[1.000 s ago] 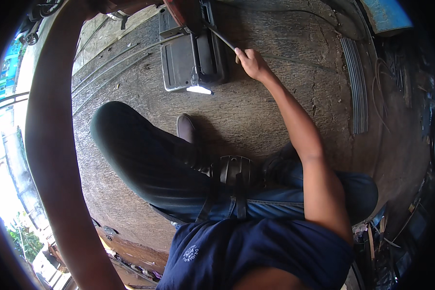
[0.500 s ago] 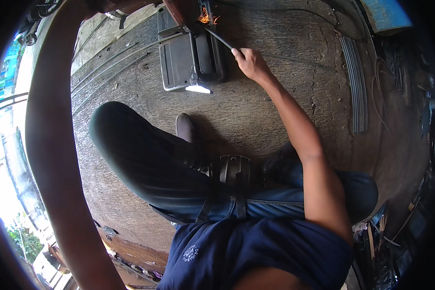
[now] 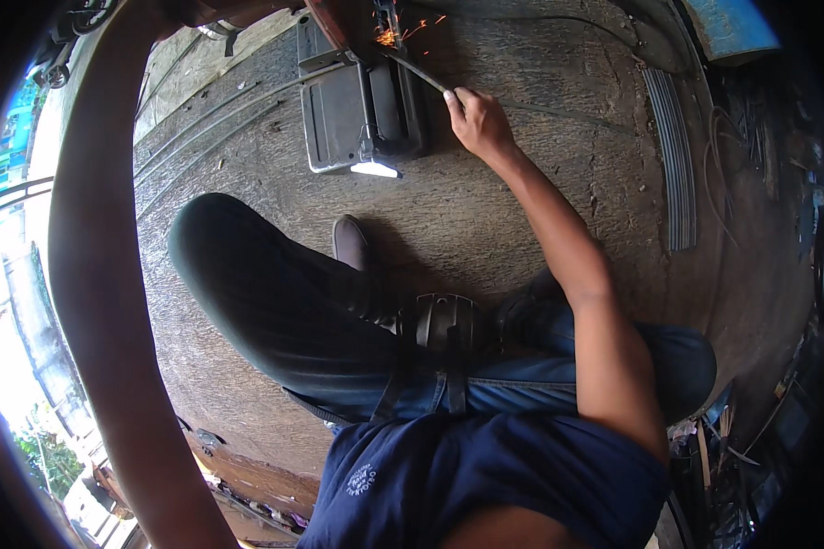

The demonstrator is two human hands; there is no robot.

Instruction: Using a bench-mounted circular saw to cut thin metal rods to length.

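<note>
R hand (image 3: 478, 121), upper centre of frame, is closed round a thin, dark grey metal rod (image 3: 421, 73); its far part lies beside bright orange sparks (image 3: 389, 38), over a flat, dark grey machine base (image 3: 334, 119) w/ a reddish arm (image 3: 331, 26). L hand (image 3: 169, 14), upper left, is dim & cropped; can't tell its grip.

A grey ribbed strip (image 3: 671, 160) is lying on the brown floor (image 3: 485, 229); green leaves (image 3: 50, 462) are showing lower left
</note>
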